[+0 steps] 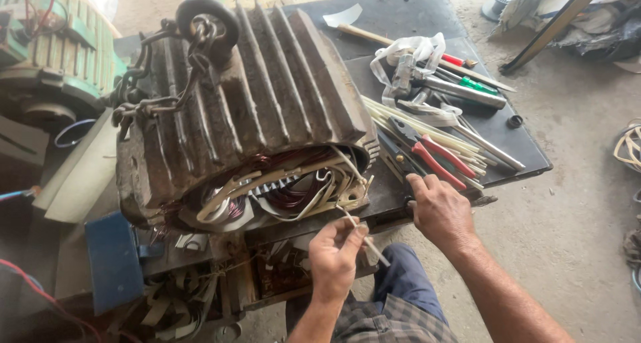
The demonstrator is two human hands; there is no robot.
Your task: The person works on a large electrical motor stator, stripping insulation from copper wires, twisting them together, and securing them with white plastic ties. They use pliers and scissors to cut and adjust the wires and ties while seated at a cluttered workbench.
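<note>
Two bare hands at work, head view. Left hand [336,255]: fingers pinched shut on a thin pale strip [364,238], held just below the open end of the stator. Strip: slanted, its upper end near the windings, its lower end past the hand toward the knee. Right hand [439,209]: palm down on the near edge of the dark table [400,16], fingers curled, tips beside the red-handled pliers [437,157]; whether it grips anything cannot be told. Stator [247,116]: large ribbed iron housing, rusty, lying on its side at the table's left end, copper windings [287,197] and pale insulation strips showing in its open face; chain [160,82] draped over its top. On the table, right of the stator: bundle of pale sticks [427,132], hammer [360,26], screwdrivers [467,82], white tape [407,56]. Far left: green motor [53,56]. Below the stator: blue block [112,259].
</note>
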